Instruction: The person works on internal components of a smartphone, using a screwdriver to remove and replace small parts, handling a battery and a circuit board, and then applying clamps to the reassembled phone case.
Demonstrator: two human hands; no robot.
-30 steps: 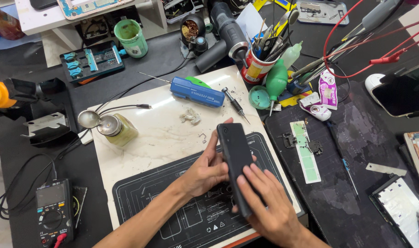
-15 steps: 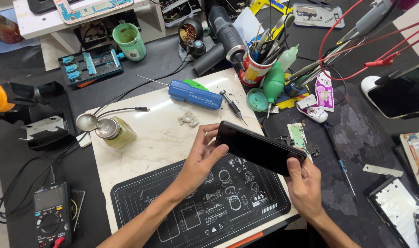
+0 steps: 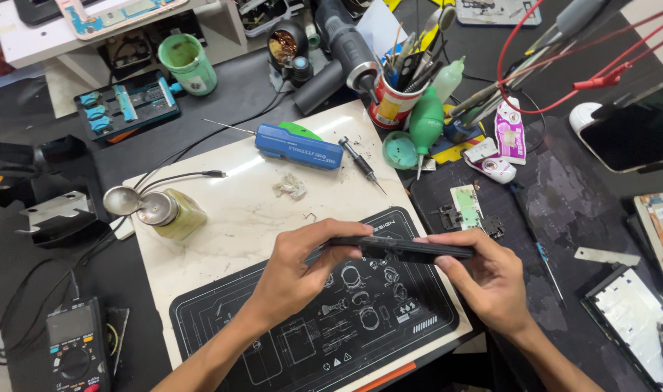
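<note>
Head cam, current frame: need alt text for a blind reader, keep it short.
Two bare hands, left hand and right hand, hold a slim black phone edge-on above a black repair mat on a pale work board. Around it lie a blue screwdriver case, a small glass bottle and a cup of tools.

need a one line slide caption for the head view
Both hands hold a black phone edge-on above the repair mat.

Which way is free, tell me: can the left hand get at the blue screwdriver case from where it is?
Probably yes. The left hand holds one end of the black phone, shared with the right hand. Between it and the blue screwdriver case lies only bare white board and a small crumpled scrap.
</note>
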